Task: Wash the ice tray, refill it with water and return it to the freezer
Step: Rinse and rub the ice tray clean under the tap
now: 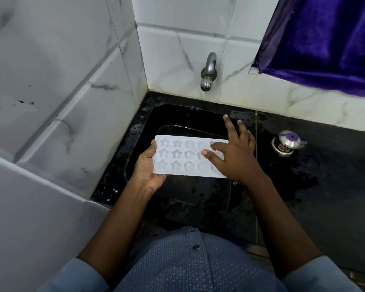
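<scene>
A white ice tray [182, 158] with star and flower-shaped moulds is held level over the black sink [177, 114]. My left hand [149, 169] grips its left end, thumb on the rim and fingers underneath. My right hand [233, 151] lies spread over the tray's right end, its fingers straight and its thumb and forefinger touching the moulds. A chrome tap [208, 72] sticks out of the tiled wall above the sink, and no water runs from it.
A black wet countertop [314, 175] surrounds the sink. A small steel pot with a purple-knobbed lid [287, 144] stands on it to the right. A purple curtain [325, 43] hangs at the upper right. White marbled tile walls [61, 91] close in on the left.
</scene>
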Motion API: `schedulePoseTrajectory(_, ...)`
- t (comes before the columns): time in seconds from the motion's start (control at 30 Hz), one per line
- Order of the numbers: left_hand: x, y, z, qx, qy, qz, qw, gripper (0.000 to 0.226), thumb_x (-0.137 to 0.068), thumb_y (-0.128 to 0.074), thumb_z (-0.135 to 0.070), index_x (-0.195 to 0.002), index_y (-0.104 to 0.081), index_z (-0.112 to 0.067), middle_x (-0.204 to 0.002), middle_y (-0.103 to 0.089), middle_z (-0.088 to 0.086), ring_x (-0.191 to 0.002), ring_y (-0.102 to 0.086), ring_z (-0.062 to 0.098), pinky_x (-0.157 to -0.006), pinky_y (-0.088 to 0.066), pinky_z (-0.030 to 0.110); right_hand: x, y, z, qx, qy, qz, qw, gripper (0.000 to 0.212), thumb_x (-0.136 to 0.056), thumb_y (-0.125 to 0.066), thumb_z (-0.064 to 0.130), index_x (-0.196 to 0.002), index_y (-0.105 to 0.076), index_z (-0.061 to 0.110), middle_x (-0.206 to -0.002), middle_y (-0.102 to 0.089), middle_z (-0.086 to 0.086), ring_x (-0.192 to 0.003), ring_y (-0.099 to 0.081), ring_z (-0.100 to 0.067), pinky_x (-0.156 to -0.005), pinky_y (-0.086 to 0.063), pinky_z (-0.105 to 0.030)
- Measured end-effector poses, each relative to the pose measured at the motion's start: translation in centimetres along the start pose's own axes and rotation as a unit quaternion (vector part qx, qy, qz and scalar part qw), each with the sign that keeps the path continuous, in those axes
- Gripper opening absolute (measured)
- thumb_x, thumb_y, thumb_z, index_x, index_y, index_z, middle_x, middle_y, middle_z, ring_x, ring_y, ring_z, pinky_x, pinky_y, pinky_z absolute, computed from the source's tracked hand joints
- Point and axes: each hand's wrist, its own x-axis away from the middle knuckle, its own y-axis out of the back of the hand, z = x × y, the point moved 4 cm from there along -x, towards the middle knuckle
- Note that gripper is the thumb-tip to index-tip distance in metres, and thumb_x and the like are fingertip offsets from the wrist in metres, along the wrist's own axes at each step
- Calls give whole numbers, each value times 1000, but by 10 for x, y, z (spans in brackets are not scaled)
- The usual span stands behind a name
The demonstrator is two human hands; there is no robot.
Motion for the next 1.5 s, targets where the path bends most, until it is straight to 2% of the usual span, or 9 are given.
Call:
schedulePoseTrajectory(0.1, -1, 1, 1, 2, 0, -1, 1000, 54, -108, -49, -47, -136, -65, -4, -131, -72, 21, -117, -72, 39, -95, -57, 56, 0, 2, -1, 5, 18, -12, 1000, 57, -96, -37, 78, -119, -74, 42, -171, 25, 8, -158, 19, -28, -124, 7, -58)
schedulePoseTrajectory(0.27, 1, -1, 0, -2, 0, 1, 1000, 52, -108, -48, -48, -133, -67, -5, -129, -73, 20, -112, -75, 37, -88, -60, 53, 0, 7, -7, -5, 8, -17, 1000, 54, -95, -36, 78, -114, -74, 45, -171, 24, 10, -158, 19, -29, -123, 7, -60)
schedulePoseTrajectory(0.6, 1, -4, -1, -18, -3, -3, 1000, 54, -109, -47, -48, -134, -66, -5, -129, -73, 21, -118, -71, 39, -98, -57, 57, -1, 5, -3, -12, -9, -3, 1000, 55, -95, -34, 79, -107, -75, 43, -172, 22, 10, -157, 21, -26, -122, 6, -61)
schedulePoseTrajectory(0.83, 3, -2, -1, -15, -2, -4, 1000, 55, -109, -46, -49, -135, -66, -5, -129, -73, 21, -115, -72, 39, -95, -58, 55, -1, 7, -2, -26, -8, -1, 1000, 52, -96, -36, 78, -104, -74, 43, -172, 21, 11, -157, 22, -24, -122, 6, -61)
schedulePoseTrajectory(1.03, 4, -4, 1, -14, 1, -4, 1000, 53, -109, -47, -49, -132, -67, -5, -127, -74, 20, -109, -75, 36, -85, -62, 51, -2, 7, -5, -25, -24, -11, 999, 51, -96, -36, 78, -99, -74, 44, -173, 16, 10, -158, 20, -26, -122, 5, -61)
schedulePoseTrajectory(1.2, 3, -2, 1, -15, 2, 0, 1000, 54, -109, -47, -49, -134, -66, -5, -130, -73, 21, -113, -74, 37, -91, -59, 53, -1, 3, 1, -51, -7, 12, 999, 50, -96, -40, 76, -103, -71, 38, -174, 13, 10, -157, 21, -22, -122, 5, -57)
schedulePoseTrajectory(1.33, 2, 1, 2, -12, 4, 4, 1000, 57, -109, -46, -50, -138, -64, -4, -132, -71, 22, -120, -70, 40, -96, -57, 56, 0, 6, 8, -68, 16, -49, 996, 40, -98, -46, 69, -109, -62, 34, -175, -3, 4, -159, 9, -25, -119, -5, -60)
schedulePoseTrajectory(1.5, 1, -2, 6, 4, 16, 10, 1000, 58, -108, -48, -50, -138, -64, -3, -133, -70, 24, -124, -68, 42, -108, -51, 60, -7, -4, 26, -10, 44, -1, 999, 49, -96, -40, 76, -103, -67, 36, -175, 6, 4, -158, 16, -30, -121, 0, -58)
